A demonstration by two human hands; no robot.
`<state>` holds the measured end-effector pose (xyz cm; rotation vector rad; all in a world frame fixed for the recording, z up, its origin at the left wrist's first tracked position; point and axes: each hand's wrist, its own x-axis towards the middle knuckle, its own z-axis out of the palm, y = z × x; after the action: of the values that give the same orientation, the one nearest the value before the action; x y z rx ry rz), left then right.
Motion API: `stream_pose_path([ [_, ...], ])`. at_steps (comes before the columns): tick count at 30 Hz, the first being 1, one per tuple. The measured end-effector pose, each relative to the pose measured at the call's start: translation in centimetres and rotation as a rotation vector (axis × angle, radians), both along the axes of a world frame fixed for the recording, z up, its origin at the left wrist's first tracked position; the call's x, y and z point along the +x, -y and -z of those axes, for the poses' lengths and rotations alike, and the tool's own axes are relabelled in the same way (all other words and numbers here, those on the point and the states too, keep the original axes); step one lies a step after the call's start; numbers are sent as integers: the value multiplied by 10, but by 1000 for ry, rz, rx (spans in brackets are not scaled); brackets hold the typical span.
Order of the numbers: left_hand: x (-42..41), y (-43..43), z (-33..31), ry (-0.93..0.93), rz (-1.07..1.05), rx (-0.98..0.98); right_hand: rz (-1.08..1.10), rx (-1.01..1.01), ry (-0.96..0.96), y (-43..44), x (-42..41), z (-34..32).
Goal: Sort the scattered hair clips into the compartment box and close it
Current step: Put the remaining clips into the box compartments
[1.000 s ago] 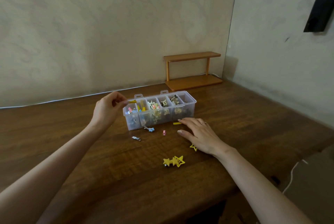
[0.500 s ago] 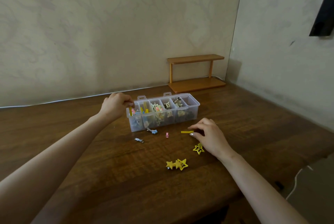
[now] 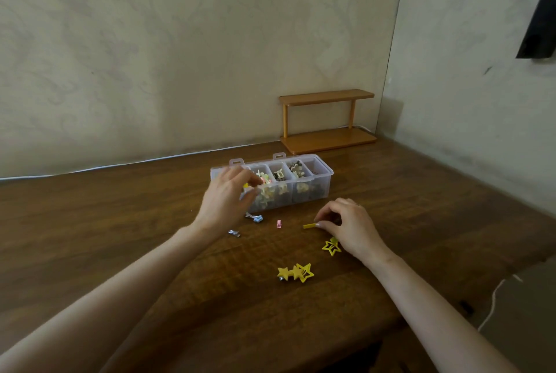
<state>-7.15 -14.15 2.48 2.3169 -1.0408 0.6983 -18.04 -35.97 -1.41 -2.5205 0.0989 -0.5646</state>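
A single head-worn view looks forward and down across the table [image 3: 120, 222] toward the back wall [image 3: 150, 57].

The table [image 3: 120, 222] under me is dark brown wood with a streaky grain. The box [image 3: 313, 189] is clear, faintly milky plastic, with cream, pale pink, yellow and dark brown bits showing in its compartments. The bar clip [image 3: 310, 225] I pinch is plain yellow. The outline star clip [image 3: 331, 248] and the double star clip [image 3: 296, 273] are yellow too. The tiny clip [image 3: 279, 223] is pink, the bow clip [image 3: 255, 217] blue and silver, the flat clip [image 3: 234, 233] silver. The shelf [image 3: 326, 120] is orange-brown wood, the wall [image 3: 150, 42] beige with faint swirls, the cable [image 3: 120, 164] white
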Motion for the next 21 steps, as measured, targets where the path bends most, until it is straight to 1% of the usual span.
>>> stream_pose_path([
  [2,-14,11,10,-54,85,38,-41,79,30,-1,-1,-1],
  [4,-23,21,19,-65,145,81,-88,180,71,-2,-4,-3],
  [7,-29,32,27,-124,149,142,-160,261,112,-4,-6,-3],
  [11,-33,41,31,-108,172,113,-195,282,135,-4,-6,-2],
  [18,-32,35,30,-87,177,56,-171,254,139,-2,-4,3],
  [21,-27,26,24,-104,163,-17,-155,253,120,-2,-3,3],
])
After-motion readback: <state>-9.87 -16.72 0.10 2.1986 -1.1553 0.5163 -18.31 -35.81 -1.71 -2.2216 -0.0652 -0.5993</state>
